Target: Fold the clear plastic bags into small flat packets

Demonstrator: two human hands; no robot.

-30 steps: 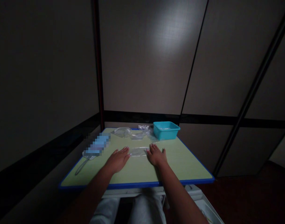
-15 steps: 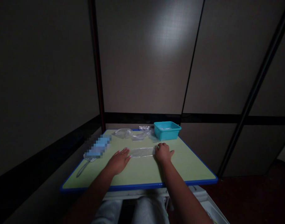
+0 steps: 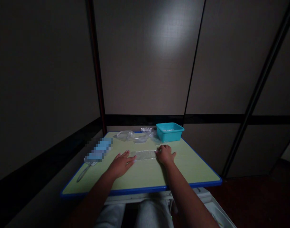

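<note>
A clear plastic bag (image 3: 146, 155), folded into a flat strip, lies across the middle of the table (image 3: 145, 175). At its left end my left hand (image 3: 121, 163) rests palm down, fingers stretched out and apart, thumb tip on the strip's edge. My right hand (image 3: 165, 155) covers the right end, its fingers curled down onto the plastic and its thumb side hidden from clear view. Whether the right fingertips pinch the film is hard to see, but they close over its end.
Crumpled clear plastic bags (image 3: 126, 135) lie along the far edge. Beside them a turquoise basin (image 3: 170, 133) stands at the back right, with something clear inside. On the left is a blurred-out blue object with a strap (image 3: 83, 174). Wall panels (image 3: 145, 63) rise behind the table.
My left thumb has spread away from the fingers and slid right onto the strip. The right hand has barely shifted, its fingers a little more curled.
</note>
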